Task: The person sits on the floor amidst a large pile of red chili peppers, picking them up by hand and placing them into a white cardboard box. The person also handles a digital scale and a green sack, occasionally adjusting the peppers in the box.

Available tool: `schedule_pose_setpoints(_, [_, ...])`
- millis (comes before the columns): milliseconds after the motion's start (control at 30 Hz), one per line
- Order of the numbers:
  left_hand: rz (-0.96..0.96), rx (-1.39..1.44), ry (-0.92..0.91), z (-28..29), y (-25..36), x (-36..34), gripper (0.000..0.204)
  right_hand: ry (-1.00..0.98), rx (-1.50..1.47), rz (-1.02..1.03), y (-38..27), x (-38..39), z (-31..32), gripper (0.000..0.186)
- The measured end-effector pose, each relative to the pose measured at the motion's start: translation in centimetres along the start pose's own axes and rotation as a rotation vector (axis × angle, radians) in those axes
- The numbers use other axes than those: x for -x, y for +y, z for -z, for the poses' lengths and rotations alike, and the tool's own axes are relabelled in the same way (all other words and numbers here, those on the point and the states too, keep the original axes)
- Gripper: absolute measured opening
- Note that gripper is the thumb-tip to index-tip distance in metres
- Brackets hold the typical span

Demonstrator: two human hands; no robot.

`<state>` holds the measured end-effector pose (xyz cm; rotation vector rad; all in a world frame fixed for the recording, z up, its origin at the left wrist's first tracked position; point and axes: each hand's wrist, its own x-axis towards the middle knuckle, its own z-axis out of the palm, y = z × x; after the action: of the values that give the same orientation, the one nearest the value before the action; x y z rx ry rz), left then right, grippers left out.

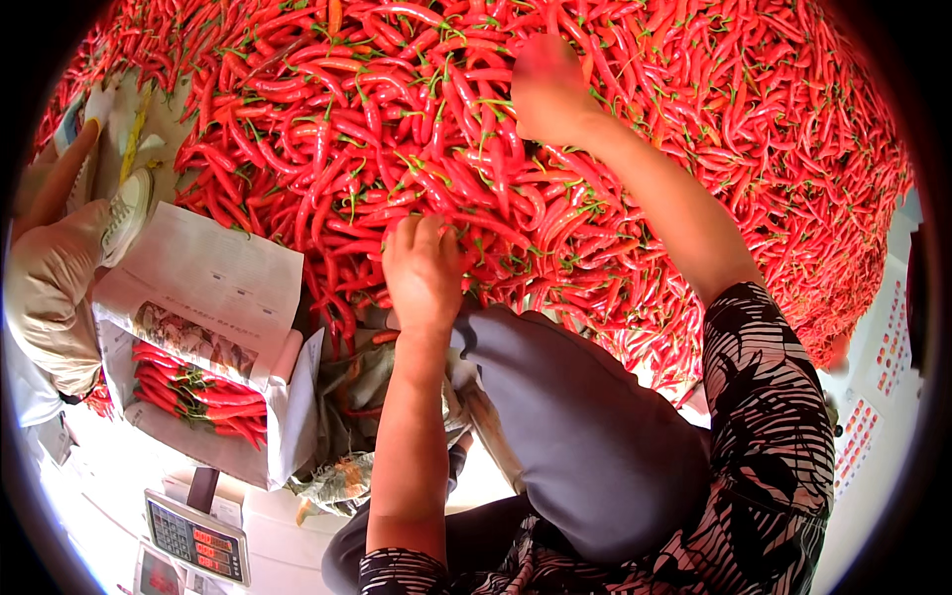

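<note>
A wide heap of glossy red chili peppers (327, 129) with green stems spreads in front of me. My left hand (424, 270) is at the heap's near edge, its fingers bent down and closed against the peppers. What those fingers hold is hidden by the hand. Farther off and to the right, my right hand (550, 91) reaches into the heap with the arm stretched out. Motion smears its fingers, so their grip does not show.
Left of me stands a paper-lined box (198, 441) with chili peppers inside and a printed sheet (223, 263) folded back. A digital scale display (198, 535) is below it. Another person's leg (55, 297) and shoe (129, 216) are at the far left. Crumpled sacking (347, 397) lies beside my knee.
</note>
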<state>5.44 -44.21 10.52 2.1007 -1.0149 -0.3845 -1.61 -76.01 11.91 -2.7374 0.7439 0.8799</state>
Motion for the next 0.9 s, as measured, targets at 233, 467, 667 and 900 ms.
schedule_pose_setpoints(233, [0.132, 0.159, -0.137, -6.0, 4.0, -4.2, 0.03, -0.017, -1.141, -0.133, -1.3, 6.4, 3.9, 0.03])
schedule_pose_setpoints(467, [0.597, 1.039, -0.278, -5.0, -0.6, -4.7, 0.024, -0.08, -1.737, -0.201, -4.4, 8.1, 3.3, 0.038])
schedule_pose_setpoints(667, [0.816, 1.03, -0.178, 3.3, -1.2, 0.2, 0.024, -0.183, -1.555, -0.144, -6.0, 8.4, 0.6, 0.05])
schedule_pose_setpoints(900, [0.37, -0.08, 0.19, 3.1, -3.0, 3.9, 0.04, 0.298, -0.197, 0.127, -8.0, 5.3, -3.0, 0.018])
